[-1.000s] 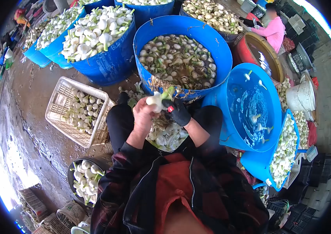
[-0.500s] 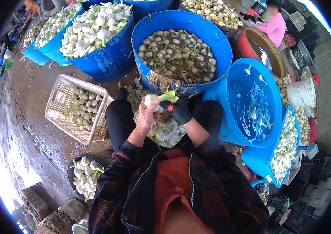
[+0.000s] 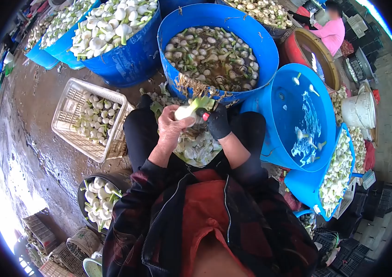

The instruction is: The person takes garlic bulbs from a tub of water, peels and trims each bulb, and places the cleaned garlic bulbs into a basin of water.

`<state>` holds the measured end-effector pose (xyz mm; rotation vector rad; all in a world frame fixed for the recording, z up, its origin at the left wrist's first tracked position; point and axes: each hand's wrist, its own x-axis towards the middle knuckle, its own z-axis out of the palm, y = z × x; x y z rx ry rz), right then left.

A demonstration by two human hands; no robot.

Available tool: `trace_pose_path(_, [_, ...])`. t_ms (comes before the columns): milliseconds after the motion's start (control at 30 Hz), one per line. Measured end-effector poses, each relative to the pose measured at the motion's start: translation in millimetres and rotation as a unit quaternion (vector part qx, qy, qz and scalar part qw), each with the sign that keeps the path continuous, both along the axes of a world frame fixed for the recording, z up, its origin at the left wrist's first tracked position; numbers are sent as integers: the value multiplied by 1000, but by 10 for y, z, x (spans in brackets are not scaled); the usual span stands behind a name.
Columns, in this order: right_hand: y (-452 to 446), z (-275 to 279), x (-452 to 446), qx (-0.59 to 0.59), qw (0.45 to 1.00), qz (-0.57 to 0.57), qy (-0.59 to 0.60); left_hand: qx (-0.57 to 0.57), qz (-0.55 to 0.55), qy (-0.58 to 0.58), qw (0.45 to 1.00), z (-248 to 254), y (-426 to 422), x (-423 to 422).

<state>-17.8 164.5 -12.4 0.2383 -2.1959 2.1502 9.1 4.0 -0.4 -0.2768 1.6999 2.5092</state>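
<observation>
Tipped up more steeply than half a second ago: green stalk [image 3: 200,103] of the white bulb [image 3: 186,112], in front of the person's lap; tubs also sit slightly higher in view, likely head tilt. Biggest item is the dark blue tub [image 3: 261,42] straight ahead, bulbs packed in murky water. Next, lighter blue tub [image 3: 275,141] to the right, clearer water, a few bulbs floating. Pale crate [image 3: 65,111] on the wet floor at left, part filled with bulbs; smaller dark bucket [image 3: 124,179] behind it, nearer the person's left side, also with bulbs. Heap of peelings [image 3: 197,150] lies between the knees, below the hands. Bare left hand [image 3: 170,125] has fingers and thumb wrapped round the bulb's round end. Gloved right hand [image 3: 218,123] is curled just beside the stalk side; cannot tell what its fingers grip. Key relation: bulb sits between both hands, long axis running from the left palm up and rightward, stalk toward the glove; left touches it, so left is nearer. Smallest: dark piece with a red mark [image 3: 204,114] at the glove's thumb side, tool or glove part unclear.
</observation>
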Motion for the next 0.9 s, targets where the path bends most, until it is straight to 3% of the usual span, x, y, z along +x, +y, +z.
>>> trace_pose_path(133, [217,-193,-230,142,986,-56,-65,145,-54,4,988,-24,-54,12])
trace_pose_path(167, [210,-226,-222,50,996,-40,-60,128,-56,-36,990,-7,-47,-8])
trace_pose_path(267, [191,-487,-189,70,997,-32,-31,87,-30,-49,995,-181,-43,-11])
trace_pose_path(300, [108,-249,-114,16,999,-35,-32,57,-27,-54,997,-129,-25,11])
trace_pose_path(400, [11,-322,-55,44,998,-34,28,117,13,-93,989,-229,61,7])
trace_pose_path(433, [-14,-317,-24,125,991,-6,50,163,35,-81,983,-241,91,-5])
trace_pose_path(533, [-80,-68,41,57,998,18,24,197,32,25,979,-350,67,-80])
trace_pose_path(667, [39,-180,-76,-28,999,-8,-14,263,15,64,962,-333,14,-60])
trace_pose_path(733, [119,-248,-121,26,999,-35,32,292,-18,71,954,-350,-34,-39])
trace_pose_path(800, [312,-652,-237,111,989,-65,77,316,-51,74,945,-372,-85,6])
trace_pose_path(867, [479,-732,-272,279,951,-123,56,333,-80,75,937,-366,-140,54])
trace_pose_path(900, [576,-708,-294,281,950,-133,38,342,-127,83,927,-225,-162,37])
